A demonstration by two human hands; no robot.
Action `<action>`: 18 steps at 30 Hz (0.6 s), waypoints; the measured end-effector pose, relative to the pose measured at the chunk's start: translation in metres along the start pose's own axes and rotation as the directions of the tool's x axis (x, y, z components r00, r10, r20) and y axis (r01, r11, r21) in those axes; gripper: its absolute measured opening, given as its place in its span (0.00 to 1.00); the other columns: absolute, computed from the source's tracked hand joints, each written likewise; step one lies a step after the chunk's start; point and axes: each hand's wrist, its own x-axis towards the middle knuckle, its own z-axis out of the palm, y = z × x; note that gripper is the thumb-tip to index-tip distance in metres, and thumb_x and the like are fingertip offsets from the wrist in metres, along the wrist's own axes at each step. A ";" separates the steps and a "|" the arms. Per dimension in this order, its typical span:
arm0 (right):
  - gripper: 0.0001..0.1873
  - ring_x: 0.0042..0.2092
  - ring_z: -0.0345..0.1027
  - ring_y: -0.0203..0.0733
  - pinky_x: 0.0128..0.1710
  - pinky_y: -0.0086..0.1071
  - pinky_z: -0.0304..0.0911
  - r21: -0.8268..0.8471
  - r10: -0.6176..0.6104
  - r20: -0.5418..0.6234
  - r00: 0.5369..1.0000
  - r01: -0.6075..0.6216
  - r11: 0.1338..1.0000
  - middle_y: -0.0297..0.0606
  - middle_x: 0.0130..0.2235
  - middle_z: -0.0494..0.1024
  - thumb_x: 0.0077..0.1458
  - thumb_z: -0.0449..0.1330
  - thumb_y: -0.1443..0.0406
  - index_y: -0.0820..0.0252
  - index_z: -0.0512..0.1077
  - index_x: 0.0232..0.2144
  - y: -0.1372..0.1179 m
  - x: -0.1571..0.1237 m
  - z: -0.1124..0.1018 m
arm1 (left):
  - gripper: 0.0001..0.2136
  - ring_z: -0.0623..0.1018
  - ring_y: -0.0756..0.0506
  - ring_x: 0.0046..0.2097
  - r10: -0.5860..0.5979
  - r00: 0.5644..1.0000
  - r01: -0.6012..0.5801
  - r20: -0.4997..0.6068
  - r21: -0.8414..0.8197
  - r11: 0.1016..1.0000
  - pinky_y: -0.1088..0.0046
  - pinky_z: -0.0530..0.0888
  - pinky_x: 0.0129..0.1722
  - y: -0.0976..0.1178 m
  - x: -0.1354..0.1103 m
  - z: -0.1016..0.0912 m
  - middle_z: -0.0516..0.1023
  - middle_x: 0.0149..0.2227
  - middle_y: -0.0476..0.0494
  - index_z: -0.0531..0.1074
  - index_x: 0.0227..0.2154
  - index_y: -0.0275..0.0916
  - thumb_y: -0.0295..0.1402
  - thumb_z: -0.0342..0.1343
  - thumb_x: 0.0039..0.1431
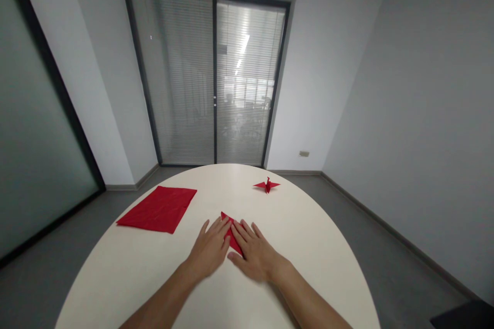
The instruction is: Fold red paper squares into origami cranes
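A small piece of folded red paper (pixel 233 242) lies on the round table, partly hidden under my fingers. My left hand (pixel 209 248) rests flat on its left side, fingers stretched out toward the far edge. From the right, my right hand (pixel 252 252) presses on the same paper with its fingers extended and its thumb held apart. The fingertips of both hands nearly meet over the paper. One pointed corner sticks out beyond them.
A red paper crane (pixel 267 185) stands near the table's far right edge. Red square sheets (pixel 160 209) lie at the left. The round cream table (pixel 309 267) has a curved edge. Beyond it are a glass door (pixel 185 87) with blinds and grey floor.
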 end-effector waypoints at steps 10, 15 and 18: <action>0.37 0.72 0.26 0.52 0.70 0.51 0.26 0.039 -0.116 0.024 0.993 0.115 0.993 0.40 0.72 0.44 0.67 0.43 0.50 0.60 0.43 0.71 0.006 -0.002 -0.009 | 0.23 0.56 0.32 0.69 -0.139 0.983 0.158 -0.122 0.156 0.975 0.44 0.55 0.65 -0.014 0.001 0.004 0.62 0.67 0.37 0.66 0.62 0.37 0.36 0.42 0.68; 0.35 0.72 0.28 0.53 0.70 0.53 0.32 0.019 -0.140 0.003 0.990 0.140 0.990 0.40 0.71 0.47 0.68 0.43 0.53 0.59 0.45 0.71 0.010 -0.001 -0.011 | 0.25 0.50 0.41 0.71 0.045 0.994 -0.036 -0.095 0.100 0.994 0.54 0.53 0.68 -0.015 0.002 0.002 0.52 0.71 0.40 0.56 0.67 0.36 0.31 0.38 0.69; 0.33 0.72 0.32 0.53 0.69 0.54 0.38 -0.007 -0.157 -0.032 0.987 0.156 0.988 0.40 0.71 0.50 0.68 0.44 0.55 0.61 0.47 0.70 0.012 -0.001 -0.012 | 0.25 0.55 0.44 0.70 0.137 0.990 -0.138 0.044 0.017 0.990 0.57 0.55 0.67 -0.014 0.001 0.003 0.55 0.70 0.41 0.53 0.68 0.38 0.33 0.36 0.71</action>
